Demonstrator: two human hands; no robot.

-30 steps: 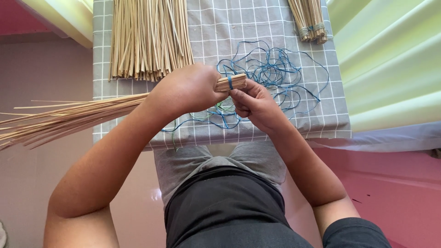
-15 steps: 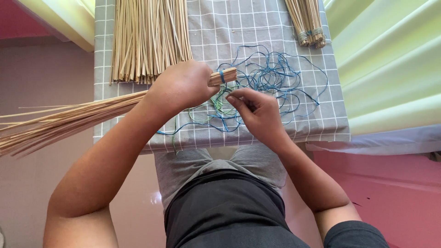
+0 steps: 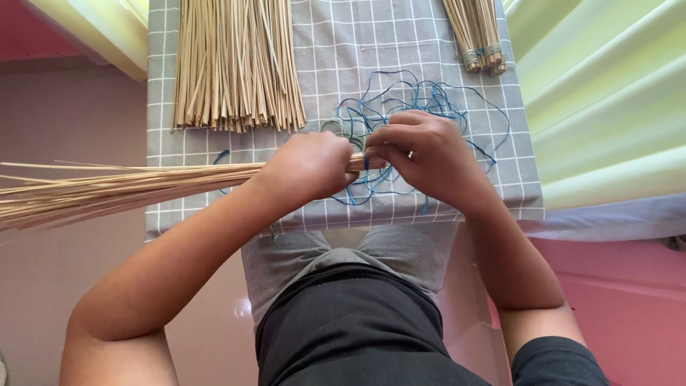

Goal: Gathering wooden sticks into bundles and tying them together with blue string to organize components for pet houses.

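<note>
My left hand (image 3: 307, 168) grips a bundle of thin straw sticks (image 3: 107, 189) near its short end; the long ends fan out to the left, past the table edge. My right hand (image 3: 421, 154) is closed at the bundle's tip, pinching a blue string (image 3: 366, 163) that wraps around the sticks. A loose tangle of blue string (image 3: 421, 96) lies on the grey checked cloth (image 3: 343, 36) just behind my hands.
A wide pile of loose straw sticks (image 3: 236, 64) lies at the back left of the cloth. A tied bundle of sticks (image 3: 479, 36) rests at the back right. A pale green surface (image 3: 607, 107) runs along the right; the floor is pink.
My right hand moved away toward my body half a second ago, then came back to the bundle's tip. The bundle has levelled out and its tip shifted slightly right.
</note>
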